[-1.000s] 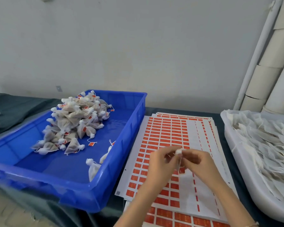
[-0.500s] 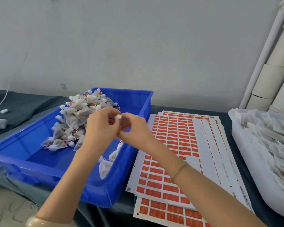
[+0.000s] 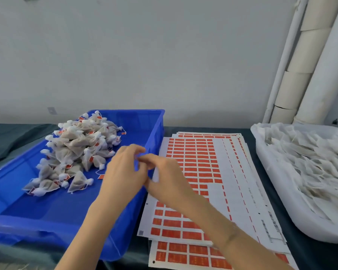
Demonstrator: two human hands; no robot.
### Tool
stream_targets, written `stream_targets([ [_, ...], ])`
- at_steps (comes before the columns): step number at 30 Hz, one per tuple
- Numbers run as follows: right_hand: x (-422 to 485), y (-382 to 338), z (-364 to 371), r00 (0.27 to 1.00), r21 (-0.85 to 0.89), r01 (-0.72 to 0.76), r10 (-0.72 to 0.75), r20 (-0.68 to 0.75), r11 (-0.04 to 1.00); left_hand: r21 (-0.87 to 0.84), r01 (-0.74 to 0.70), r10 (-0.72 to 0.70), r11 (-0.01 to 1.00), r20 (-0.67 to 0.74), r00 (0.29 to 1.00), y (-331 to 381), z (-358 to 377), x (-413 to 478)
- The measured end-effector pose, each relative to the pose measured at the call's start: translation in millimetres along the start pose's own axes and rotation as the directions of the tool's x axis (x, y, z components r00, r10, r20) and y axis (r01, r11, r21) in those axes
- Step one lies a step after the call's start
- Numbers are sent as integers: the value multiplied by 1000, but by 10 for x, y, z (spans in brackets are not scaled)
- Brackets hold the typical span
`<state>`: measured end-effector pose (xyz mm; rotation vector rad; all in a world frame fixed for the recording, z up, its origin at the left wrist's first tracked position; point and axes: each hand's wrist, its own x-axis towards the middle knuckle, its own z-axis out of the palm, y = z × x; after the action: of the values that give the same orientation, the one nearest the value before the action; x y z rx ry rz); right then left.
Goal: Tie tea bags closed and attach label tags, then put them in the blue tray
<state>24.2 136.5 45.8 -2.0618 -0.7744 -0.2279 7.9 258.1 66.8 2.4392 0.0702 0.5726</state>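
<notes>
A person's left hand point(image 3: 123, 172) and right hand point(image 3: 165, 179) meet above the right-hand wall of a blue tray point(image 3: 37, 221) on a workbench covered in dark cloth point(image 3: 12, 137). Both hands have their fingers curled inward, and the fingertips point(image 3: 140, 158) of the two hands touch one another over the tray's rim. Whether they pinch a tea bag or a string between them cannot be told, since the hands hide whatever lies inside the grip. A heap of finished tea bags point(image 3: 74, 152), each knotted white at the top and several showing small orange tags, lies in the far left part of the blue tray, well apart from the hands; a few bags sit loose at the near edge of the heap. Just beside the tray on its right lies a stack of label sheets point(image 3: 219, 172), printed with rows of orange tags, partly peeled bare along the middle and right; the right forearm crosses over them. Farther right stands a white tray point(image 3: 281, 217) piled with flat, pale, unfinished bags point(image 3: 310, 162). Pale cardboard rolls point(image 3: 310, 55) lean against the grey wall behind it.
</notes>
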Motion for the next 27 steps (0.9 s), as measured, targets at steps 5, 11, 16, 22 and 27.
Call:
stream_targets([
  [5, -672, 264, -969, 965, -229, -208, 161, -207, 951, -236, -217, 249, 947, 114, 962, 850, 465, -213],
  [11, -1508, 740, -2209, 772, -474, -619, 373, -515, 627, -450, -404, 562, 796, 301, 771, 1769, 1364, -376],
  [16, -1980, 1025, -2580, 584, -517, -792, 650, -486, 325, -439, -513, 675, 738, 485, 556, 2363, 2058, -477],
  [22, -2153, 1127, -2635, 509, -414, -850, 709, -489, 325, -254, -627, 604, 737, 663, 442, 2573, 2467, -549],
  [27, -2141, 1148, -2613, 593, -517, -792, 607, -529, 323, -298, -589, 633, 751, 579, 514, 2579, 2487, -532],
])
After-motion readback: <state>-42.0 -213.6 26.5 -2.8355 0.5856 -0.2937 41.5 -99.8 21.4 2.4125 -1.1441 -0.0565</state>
